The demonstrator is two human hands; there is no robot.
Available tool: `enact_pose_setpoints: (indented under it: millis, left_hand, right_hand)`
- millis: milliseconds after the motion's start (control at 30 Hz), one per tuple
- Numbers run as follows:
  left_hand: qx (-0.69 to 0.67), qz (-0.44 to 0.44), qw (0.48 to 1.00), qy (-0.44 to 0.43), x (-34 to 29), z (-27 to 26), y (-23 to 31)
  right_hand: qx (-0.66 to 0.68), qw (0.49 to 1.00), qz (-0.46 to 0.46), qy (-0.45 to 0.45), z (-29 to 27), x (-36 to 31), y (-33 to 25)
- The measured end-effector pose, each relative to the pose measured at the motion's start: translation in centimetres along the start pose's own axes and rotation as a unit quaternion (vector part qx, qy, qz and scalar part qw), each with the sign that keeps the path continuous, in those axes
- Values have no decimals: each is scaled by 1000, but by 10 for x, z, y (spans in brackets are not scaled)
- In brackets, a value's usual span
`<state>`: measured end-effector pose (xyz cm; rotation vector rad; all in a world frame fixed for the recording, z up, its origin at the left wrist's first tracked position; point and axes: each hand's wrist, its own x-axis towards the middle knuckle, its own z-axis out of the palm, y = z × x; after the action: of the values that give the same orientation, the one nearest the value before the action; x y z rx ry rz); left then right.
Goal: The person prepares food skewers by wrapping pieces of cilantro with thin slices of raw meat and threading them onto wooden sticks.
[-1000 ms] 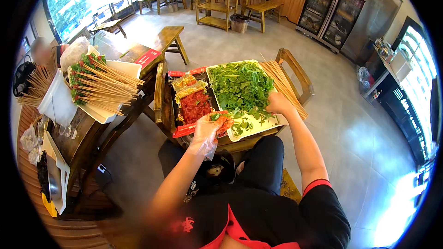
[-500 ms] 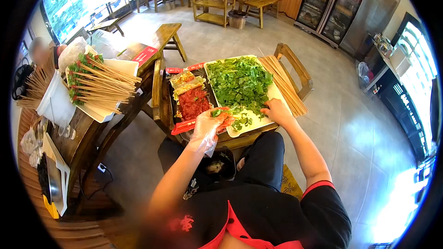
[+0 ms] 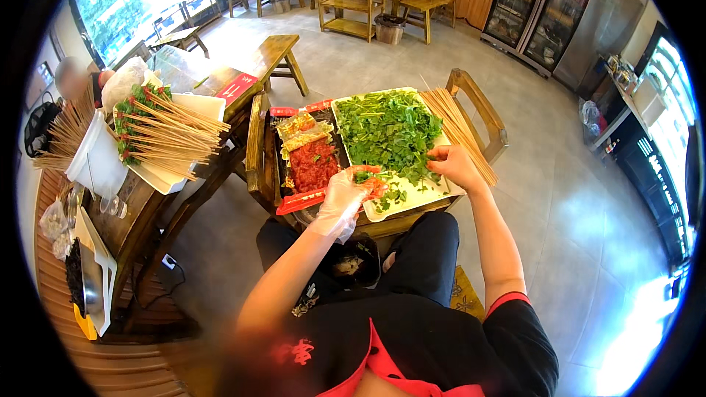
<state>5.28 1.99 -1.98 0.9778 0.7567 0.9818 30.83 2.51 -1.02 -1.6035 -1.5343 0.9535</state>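
My left hand (image 3: pixel 344 195), in a clear plastic glove, is closed around a red meat slice (image 3: pixel 379 188) with some green leaves (image 3: pixel 368 175) on it. It hovers over the near edges of two trays. My bare right hand (image 3: pixel 457 167) pinches leaves at the right side of a heap of chopped leafy greens (image 3: pixel 386 129). The greens lie on a pale yellow tray (image 3: pixel 426 192), with loose bits near its front. Left of them, a dark tray holds a pile of red sliced meat (image 3: pixel 316 165) and a yellowish food (image 3: pixel 300 129) behind it.
Bare wooden skewers (image 3: pixel 463 136) lie along the tray's right edge. On the left table (image 3: pixel 136 213), a white tray holds loaded green skewers (image 3: pixel 173 125) beside a white tub (image 3: pixel 95 154) of sticks. A person (image 3: pixel 73 81) is at far left; a chair back (image 3: pixel 478 114) stands at right.
My right hand has lifted slightly and moved up along the right side of the greens, its fingers drawn together. My left hand stays near the same place, still gripping the meat slice and leaves.
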Motion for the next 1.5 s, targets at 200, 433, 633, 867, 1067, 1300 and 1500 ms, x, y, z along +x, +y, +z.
enact_pose_setpoints:
  millis: [200,433,633,867,1067,1300,1500]
  left_hand:
    - [16,-38,999,0,12,16,-4]
    - [97,-91,990,41,9,30,14]
    - [-12,-59,998,19,15,15,-9]
    - [6,-82,996,-38,10,8,0]
    - [-62,-48,994,-78,5,6,2]
    - [-122,-46,990,-47,0,7,0]
    - [-157,-38,986,-52,0,3,-5]
  right_hand:
    - [-70,984,-161,27,25,-20,-54]
    - [-178,909,-377,19,48,-27,-59]
    - [-176,911,-367,-69,44,-28,-70]
    - [-198,900,-368,-125,37,-15,-78]
    - [-259,900,-345,-67,40,-13,-75]
    - [-315,889,-326,-70,45,-18,-83]
    - [-324,883,-328,-88,42,-19,-87]
